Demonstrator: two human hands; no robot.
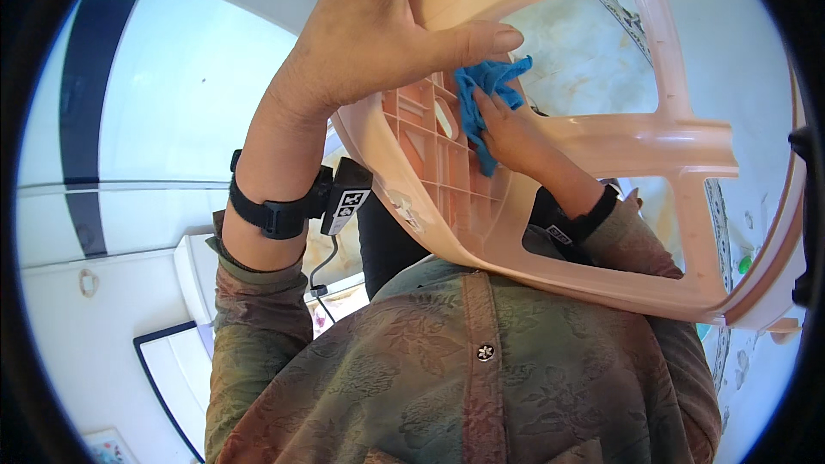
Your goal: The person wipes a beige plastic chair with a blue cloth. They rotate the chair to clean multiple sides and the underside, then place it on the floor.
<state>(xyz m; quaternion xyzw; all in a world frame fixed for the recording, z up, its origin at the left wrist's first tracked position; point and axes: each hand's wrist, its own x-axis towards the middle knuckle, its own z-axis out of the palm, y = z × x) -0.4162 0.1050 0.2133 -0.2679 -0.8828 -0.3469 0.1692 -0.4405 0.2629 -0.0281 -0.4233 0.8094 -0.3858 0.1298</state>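
Note:
A large peach-coloured plastic chair [619, 135], with openings in one part and a ribbed underside, is tilted against my body. My left hand [399, 32] is at its upper edge, thumb stretched out across the plastic and the other fingers out of view. Below that thumb, my right hand [506, 125] holds a crumpled blue cloth [480, 103] against the ribbed underside. Part of the right forearm passes behind the chair's frame. A torn, whitish sticker remnant [406, 209] clings to the curved rim.
Patterned floor tiles [573, 45] show through the chair's openings. White panels with a dark stripe [93, 109] stand at the left, above a white box-like piece of furniture [193, 277]. A cable [322, 264] hangs from the device strapped to my left forearm.

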